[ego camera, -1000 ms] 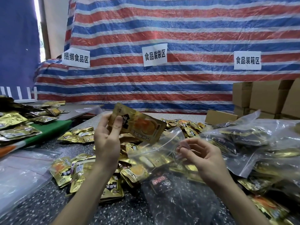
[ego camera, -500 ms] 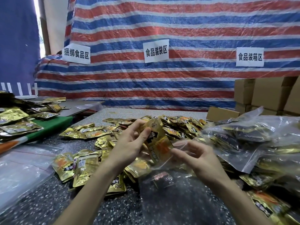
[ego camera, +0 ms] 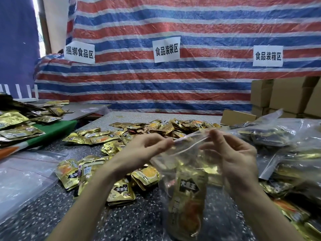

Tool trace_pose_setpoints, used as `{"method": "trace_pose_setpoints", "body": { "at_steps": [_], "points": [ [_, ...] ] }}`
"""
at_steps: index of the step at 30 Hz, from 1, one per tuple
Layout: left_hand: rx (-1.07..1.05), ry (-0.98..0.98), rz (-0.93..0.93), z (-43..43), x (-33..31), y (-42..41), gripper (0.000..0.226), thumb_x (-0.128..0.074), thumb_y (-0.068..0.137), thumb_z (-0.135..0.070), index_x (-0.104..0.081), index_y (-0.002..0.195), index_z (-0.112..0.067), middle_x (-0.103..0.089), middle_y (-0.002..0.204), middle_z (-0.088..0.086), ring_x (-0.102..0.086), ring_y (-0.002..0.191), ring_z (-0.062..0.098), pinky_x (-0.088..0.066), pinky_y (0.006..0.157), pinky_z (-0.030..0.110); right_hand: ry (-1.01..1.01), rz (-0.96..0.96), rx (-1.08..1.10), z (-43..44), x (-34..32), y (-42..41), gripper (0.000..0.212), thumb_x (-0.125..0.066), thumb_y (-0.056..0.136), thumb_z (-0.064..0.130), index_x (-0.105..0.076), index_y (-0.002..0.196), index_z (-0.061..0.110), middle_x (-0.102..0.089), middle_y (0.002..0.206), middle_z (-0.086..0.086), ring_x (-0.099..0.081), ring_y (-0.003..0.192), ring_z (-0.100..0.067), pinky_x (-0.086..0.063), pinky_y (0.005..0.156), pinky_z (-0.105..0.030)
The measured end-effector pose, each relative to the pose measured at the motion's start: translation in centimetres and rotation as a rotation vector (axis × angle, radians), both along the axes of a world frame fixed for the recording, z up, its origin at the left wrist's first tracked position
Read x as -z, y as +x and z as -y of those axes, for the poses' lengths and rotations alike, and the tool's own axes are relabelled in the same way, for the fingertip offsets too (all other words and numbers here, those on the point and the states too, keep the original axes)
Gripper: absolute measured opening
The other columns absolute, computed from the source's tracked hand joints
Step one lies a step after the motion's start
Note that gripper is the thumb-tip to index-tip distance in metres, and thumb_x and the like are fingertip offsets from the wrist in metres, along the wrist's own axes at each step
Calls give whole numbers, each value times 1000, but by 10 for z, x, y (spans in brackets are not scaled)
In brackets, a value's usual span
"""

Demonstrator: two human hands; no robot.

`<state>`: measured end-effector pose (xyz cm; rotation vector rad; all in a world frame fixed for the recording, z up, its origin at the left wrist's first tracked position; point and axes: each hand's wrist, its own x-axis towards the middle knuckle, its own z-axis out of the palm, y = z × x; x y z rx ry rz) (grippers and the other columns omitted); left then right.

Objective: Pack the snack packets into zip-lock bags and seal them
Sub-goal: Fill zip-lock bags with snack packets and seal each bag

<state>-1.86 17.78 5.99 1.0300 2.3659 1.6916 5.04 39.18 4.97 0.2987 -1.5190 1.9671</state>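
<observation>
Our left hand (ego camera: 144,153) and right hand (ego camera: 238,159) pinched the top strip of the zip-lock bag (ego camera: 173,173). Inside sat snack packets (ego camera: 188,192), above the near edge of the bench (ego camera: 139,221).

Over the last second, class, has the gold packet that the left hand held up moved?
Yes. The gold packet has dropped from above the loose packet pile down into the zip-lock bag, on the near side of that pile.

Pinching clear plastic zip-lock bag (ego camera: 185,159) between thumb and forefinger of left hand (ego camera: 140,153) and right hand (ego camera: 238,153), forearms converging.
</observation>
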Motion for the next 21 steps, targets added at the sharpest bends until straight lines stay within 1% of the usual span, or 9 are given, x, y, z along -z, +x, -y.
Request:
{"method": "trace_pose_setpoints", "body": {
  "at_steps": [3,6,10,11,13,14,15,17,21],
  "points": [
    [118,66,59,11,-2,0,41,-68,82,-52,-74,88,-12,-74,86,7,-67,71,17,-53,57,23,-40,-7,18,-2,-4,3,24,-75,61,41,-80,73,20,-75,72,-5,-69,59,-15,-56,55,-22],
    [84,217,5,5,-1,0,29,-67,80,-45,-77,79,-17,-72,75,4,-66,63,16,-54,56,24,-27,-7,12,-1,-5,4,21,-74,61,41,-79,69,22,-75,73,-3,-69,60,-15,-57,57,-23],
    [-96,346,126,-5,5,-9,66,-39,87,-71,-72,74,-15,-72,79,8,-68,71,21,-55,62,28,-23,4,29,-4,-6,3,19,-73,67,40,-79,70,22,-75,73,-4,-70,61,-15,-57,58,-22],
    [-191,256,57,-3,11,-14,63,-37,95,-61,-68,76,-11,-71,78,7,-66,72,22,-53,63,29,-11,18,35,-5,-6,2,18,-72,69,37,-79,70,21,-75,73,-5,-70,62,-16,-56,57,-22],
    [-328,-186,-193,9,21,-25,33,-52,100,-36,-63,80,-12,-67,83,2,-63,77,19,-51,68,28,31,62,47,-6,-2,0,18,-70,72,33,-79,71,17,-75,73,-8,-71,61,-17,-56,55,-21],
    [-278,-430,-214,15,24,-28,14,-61,94,-30,-61,87,-18,-64,92,-2,-62,82,15,-52,72,28,53,84,51,-6,1,-1,18,-70,75,31,-78,73,15,-75,73,-9,-71,61,-18,-55,54,-20],
    [-180,-630,-142,20,28,-30,15,-69,86,-29,-58,95,-25,-59,103,-4,-59,91,12,-53,79,29,68,100,54,-6,3,-2,19,-69,77,29,-77,77,11,-75,72,-10,-72,60,-18,-54,53,-20],
    [-49,-833,33,21,37,-32,54,-81,70,-33,-46,111,-35,-45,121,-8,-48,109,11,-50,93,32,69,117,56,-6,5,-4,22,-69,78,28,-76,80,8,-76,72,-10,-72,58,-18,-54,51,-19],
    [-213,-962,-154,8,51,-32,99,-86,70,-31,-21,145,-36,-25,143,-11,-25,134,14,-33,114,41,52,137,45,-7,7,-6,19,-70,76,31,-79,71,15,-76,73,-11,-73,58,-19,-55,52,-20]
  ]
}}
